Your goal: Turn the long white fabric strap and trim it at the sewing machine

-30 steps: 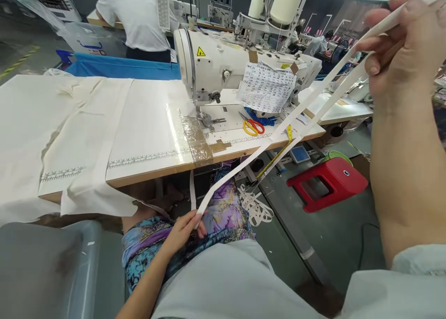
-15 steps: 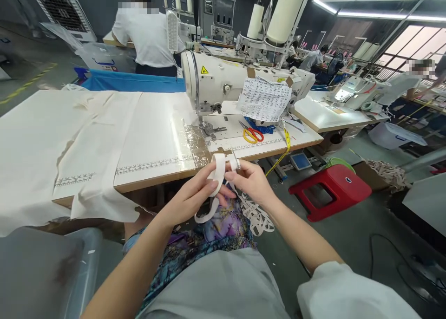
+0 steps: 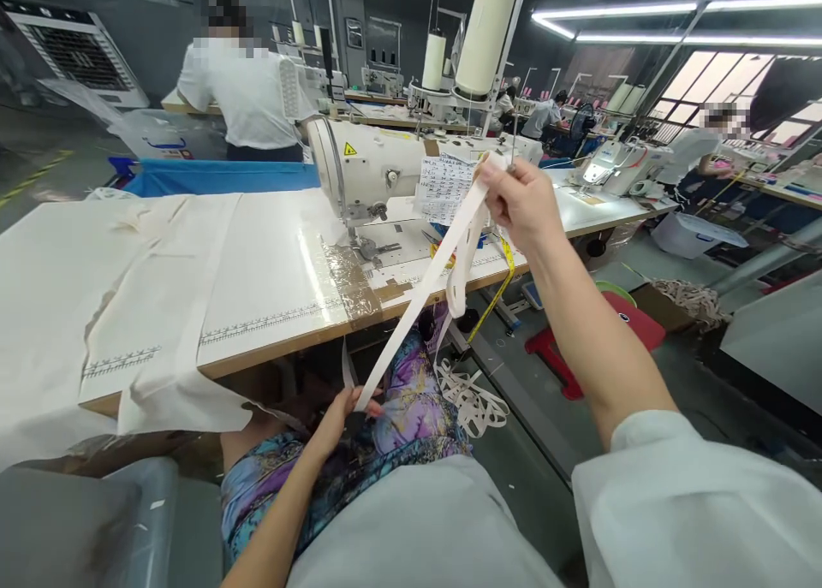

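Below the front edge of the surface (image 3: 288, 345), at 6 o'clock in the view, the left hand (image 3: 340, 415) is closed and pinches the lower end of the white strap (image 3: 417, 301) over the patterned lap (image 3: 411, 412). The right hand (image 3: 523, 203) is raised toward 1 o'clock from the left hand. It is closed around the upper end of the strap, and a slack loop (image 3: 457, 293) hangs beneath it.

Half a second earlier both hands were together at the surface edge with the strap bunched between them. They are now well apart, and the strap runs taut between them on a diagonal, much as it did a full second ago.

The taut strap crosses in front of the surface edge at 12 o'clock from the left hand. Whether it touches the edge cannot be told. The right hand is in front of the sewing machine (image 3: 372, 164) and the paper note (image 3: 440, 190) and is apart from both. A yellow tape measure (image 3: 503, 276) hangs over the surface edge just beside the loop. Cream cloth (image 3: 128, 288) covers the surface toward 9 o'clock and hangs over its front edge.

Open floor lies toward 4 o'clock, with a strap pile (image 3: 472, 395) near the lap and a red stool (image 3: 633, 327) beyond it. A co-worker (image 3: 241, 100) stands at 11 o'clock behind a blue bin (image 3: 224, 177), well apart from the hands.
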Action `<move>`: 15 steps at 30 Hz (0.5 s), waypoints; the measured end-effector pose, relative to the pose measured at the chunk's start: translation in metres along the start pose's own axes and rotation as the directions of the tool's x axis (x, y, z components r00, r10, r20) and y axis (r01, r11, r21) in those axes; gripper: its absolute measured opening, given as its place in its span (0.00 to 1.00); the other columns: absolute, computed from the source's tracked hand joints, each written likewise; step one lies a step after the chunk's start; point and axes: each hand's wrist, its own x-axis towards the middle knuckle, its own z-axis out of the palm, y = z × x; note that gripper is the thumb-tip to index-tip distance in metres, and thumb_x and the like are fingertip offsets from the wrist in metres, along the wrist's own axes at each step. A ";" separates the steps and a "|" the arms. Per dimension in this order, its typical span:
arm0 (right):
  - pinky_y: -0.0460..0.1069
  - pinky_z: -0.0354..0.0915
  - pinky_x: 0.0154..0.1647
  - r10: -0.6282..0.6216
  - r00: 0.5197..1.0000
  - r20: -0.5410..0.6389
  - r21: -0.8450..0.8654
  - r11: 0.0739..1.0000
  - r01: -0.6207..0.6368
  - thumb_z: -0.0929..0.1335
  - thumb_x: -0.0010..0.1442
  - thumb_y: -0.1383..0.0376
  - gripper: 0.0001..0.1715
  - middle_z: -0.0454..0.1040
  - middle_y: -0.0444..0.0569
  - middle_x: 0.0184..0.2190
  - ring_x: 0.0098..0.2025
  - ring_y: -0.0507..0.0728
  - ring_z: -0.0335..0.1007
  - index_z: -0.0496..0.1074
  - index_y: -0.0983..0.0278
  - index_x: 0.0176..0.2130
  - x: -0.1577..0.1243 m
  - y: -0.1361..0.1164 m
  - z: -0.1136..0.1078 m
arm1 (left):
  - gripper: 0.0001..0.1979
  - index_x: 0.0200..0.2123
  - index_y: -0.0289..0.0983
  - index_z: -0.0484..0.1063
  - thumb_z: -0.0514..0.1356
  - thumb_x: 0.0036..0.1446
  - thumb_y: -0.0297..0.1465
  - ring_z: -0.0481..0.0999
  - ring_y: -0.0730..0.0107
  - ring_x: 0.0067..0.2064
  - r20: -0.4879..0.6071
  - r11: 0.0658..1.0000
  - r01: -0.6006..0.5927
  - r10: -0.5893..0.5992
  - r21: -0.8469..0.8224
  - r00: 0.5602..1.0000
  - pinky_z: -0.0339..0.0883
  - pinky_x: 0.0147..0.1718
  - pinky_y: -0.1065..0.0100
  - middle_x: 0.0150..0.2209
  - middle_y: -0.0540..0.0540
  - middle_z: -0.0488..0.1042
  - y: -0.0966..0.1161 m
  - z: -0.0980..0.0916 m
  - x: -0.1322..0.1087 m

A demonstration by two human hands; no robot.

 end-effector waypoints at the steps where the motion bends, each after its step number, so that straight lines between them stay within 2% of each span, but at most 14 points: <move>1: 0.43 0.41 0.16 -0.002 1.000 -0.029 -0.022 1.000 0.001 0.76 0.55 0.57 0.18 0.56 0.35 0.16 0.16 0.45 0.49 0.65 0.62 0.29 0.008 -0.004 -0.005 | 0.44 0.49 0.29 0.73 0.32 0.58 0.56 0.79 0.53 0.41 -0.003 0.999 0.029 -0.029 0.027 1.000 0.67 0.50 0.54 0.38 0.37 0.81 -0.017 0.000 0.000; 3: 0.43 0.39 0.15 0.008 0.995 -0.096 -0.049 0.999 -0.012 0.73 0.59 0.63 0.14 0.59 0.37 0.17 0.17 0.45 0.51 0.65 0.62 0.29 0.023 -0.011 -0.014 | 0.43 0.46 0.30 0.75 0.33 0.57 0.56 0.78 0.50 0.44 -0.016 0.993 0.075 -0.074 0.089 0.997 0.64 0.54 0.52 0.37 0.37 0.81 -0.043 0.001 -0.003; 6: 0.45 0.35 0.15 -0.006 0.987 -0.163 -0.073 0.997 -0.006 0.69 0.62 0.69 0.09 0.62 0.39 0.17 0.18 0.46 0.57 0.66 0.63 0.30 0.042 -0.021 -0.027 | 0.36 0.36 0.34 0.78 0.43 0.54 0.56 0.75 0.44 0.50 -0.019 0.979 0.110 -0.108 0.172 0.994 0.57 0.59 0.48 0.36 0.37 0.81 -0.060 0.001 -0.008; 8: 0.45 0.34 0.16 -0.043 0.987 -0.154 -0.095 0.995 0.028 0.67 0.63 0.70 0.06 0.66 0.40 0.19 0.20 0.47 0.62 0.68 0.63 0.32 0.053 -0.025 -0.037 | 0.32 0.32 0.35 0.78 0.47 0.52 0.55 0.73 0.44 0.52 -0.012 0.974 0.091 -0.091 0.208 0.996 0.57 0.59 0.50 0.38 0.38 0.80 -0.061 0.001 -0.009; 10: 0.46 0.34 0.17 -0.072 0.985 -0.159 -0.109 0.993 0.055 0.67 0.63 0.70 0.05 0.70 0.41 0.22 0.21 0.48 0.63 0.69 0.63 0.33 0.063 -0.026 -0.047 | 0.29 0.33 0.36 0.78 0.50 0.51 0.54 0.74 0.47 0.51 -0.004 0.972 0.056 -0.056 0.229 0.998 0.60 0.57 0.54 0.38 0.39 0.80 -0.059 0.002 -0.009; 15: 0.48 0.34 0.21 -0.040 0.964 -0.263 -0.117 0.993 0.010 0.64 0.65 0.74 0.09 0.70 0.38 0.22 0.18 0.44 0.58 0.68 0.63 0.33 0.073 -0.024 -0.062 | 0.27 0.37 0.36 0.77 0.58 0.48 0.53 0.75 0.50 0.46 0.007 0.964 0.011 -0.013 0.267 1.000 0.66 0.49 0.58 0.40 0.41 0.80 -0.051 0.007 -0.012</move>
